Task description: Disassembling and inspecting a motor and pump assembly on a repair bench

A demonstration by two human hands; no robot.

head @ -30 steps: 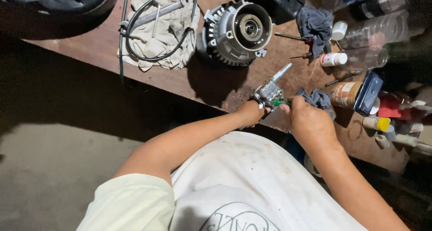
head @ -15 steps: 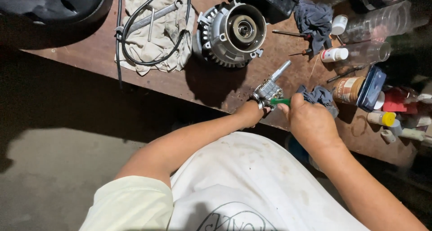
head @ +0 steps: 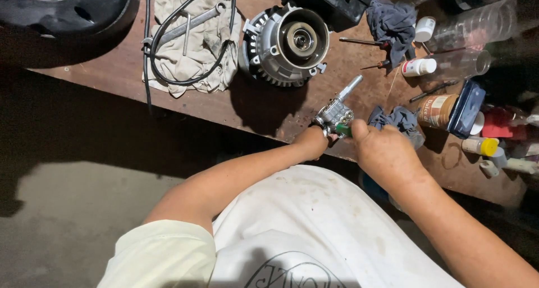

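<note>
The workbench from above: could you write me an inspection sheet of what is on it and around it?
Surface: brown wooden workbench, stained, its near edge running diagonally.
Job's things: small metal part with a rod sticking out, held over the bench edge; green-handled tool against it.
Clutter: round metal motor housing, beige rag, grey cloth, small white bottle, brown jar, yellow-capped bottle.
Hands: left hand grips the metal part; right hand holds the tool.
Cables: black cable looped on the rag.
Surroundings: grey concrete floor, dark shadow under the bench.
</note>
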